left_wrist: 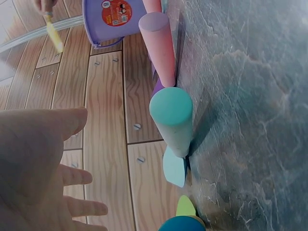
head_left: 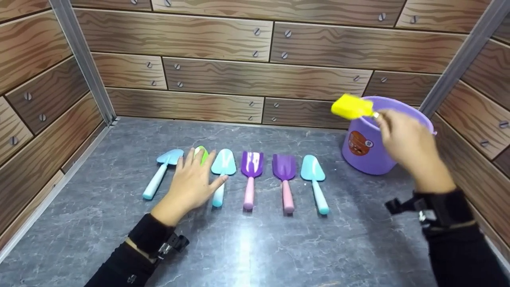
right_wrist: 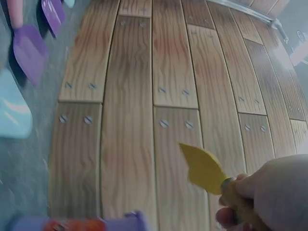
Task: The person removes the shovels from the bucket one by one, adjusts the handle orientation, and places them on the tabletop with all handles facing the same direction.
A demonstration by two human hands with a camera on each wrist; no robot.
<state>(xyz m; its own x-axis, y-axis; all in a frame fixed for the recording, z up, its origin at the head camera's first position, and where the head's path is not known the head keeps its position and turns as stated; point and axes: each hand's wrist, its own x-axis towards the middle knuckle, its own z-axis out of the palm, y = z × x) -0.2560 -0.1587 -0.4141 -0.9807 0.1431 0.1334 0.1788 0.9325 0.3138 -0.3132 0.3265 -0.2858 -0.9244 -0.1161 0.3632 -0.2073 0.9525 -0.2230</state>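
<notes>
My right hand [head_left: 410,141] grips a yellow toy shovel [head_left: 351,107] by its handle, with its blade pointing left beside the rim of a purple bucket [head_left: 380,157]. In the right wrist view the yellow blade shows in front of the wood-pattern wall. My left hand [head_left: 192,181], fingers spread, hovers over a green trowel [head_left: 205,154], which it mostly covers. On either side of that hand lie a blue trowel [head_left: 159,175] and another light-blue trowel [head_left: 224,161]. Farther right come two purple shovels with pink handles, one [head_left: 252,165] beside the other [head_left: 284,167], then a blue trowel [head_left: 312,169].
The trowels and shovels lie in a row on a grey marbled tabletop [head_left: 247,247], handles toward me. Wood-pattern panels [head_left: 215,75] wall in the back and both sides, with metal strips at the corners. The bucket stands near the back right corner.
</notes>
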